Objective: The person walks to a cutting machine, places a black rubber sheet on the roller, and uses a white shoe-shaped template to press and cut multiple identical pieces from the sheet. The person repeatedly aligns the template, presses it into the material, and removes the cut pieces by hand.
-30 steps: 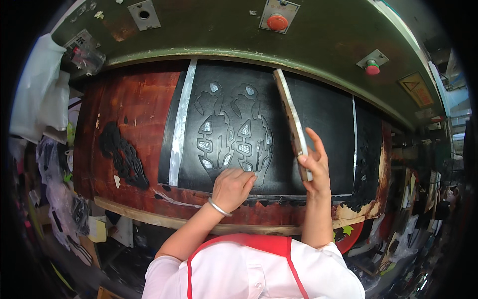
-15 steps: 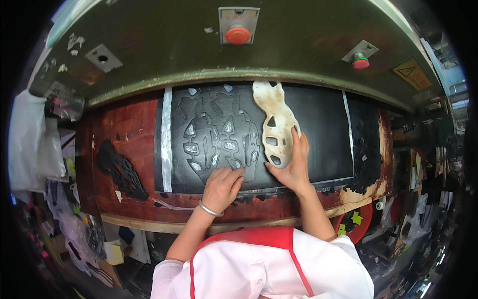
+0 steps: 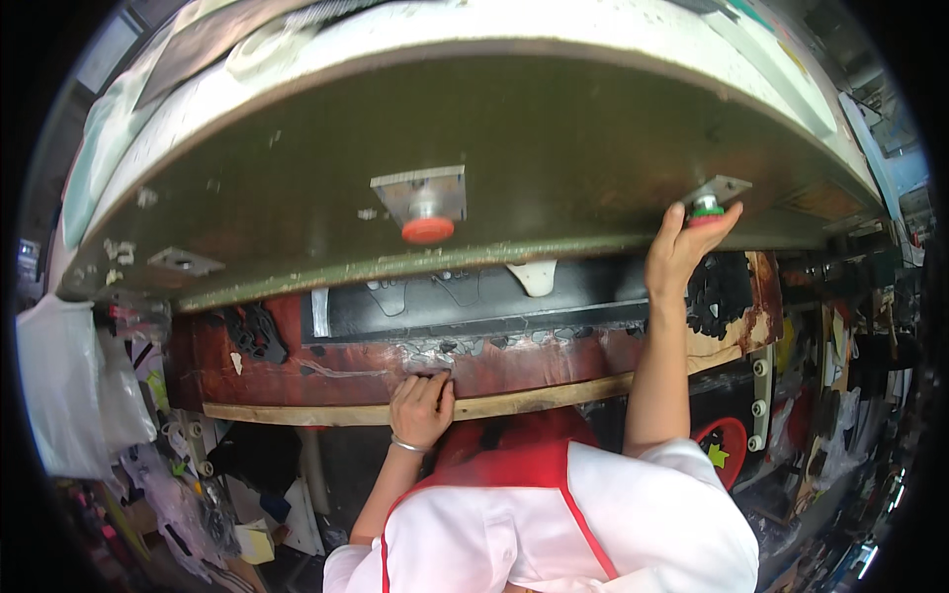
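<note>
Touching right hand [image 3: 682, 252]: green button [image 3: 706, 207] above.

I observe the green press head [image 3: 474, 168] overhanging the whole bench, leaving only a low slot between its front lip and the red-brown bed [image 3: 395, 361]. A hand could enter that slot only flat. Inside it, the black rubber sheet [image 3: 445, 301] covers the middle, with a pale sole piece [image 3: 535, 276] lying on it near the lip. My left hand [image 3: 423, 407] grips the wooden front edge [image 3: 316, 413], blocking that stretch. My right hand [image 3: 684, 247] rests on the green-capped button [image 3: 706, 209], and its forearm crosses the slot's right part. The red button [image 3: 427, 229] protrudes from the head's face. Black offcuts [image 3: 255, 331] lie left on the bed.
</note>
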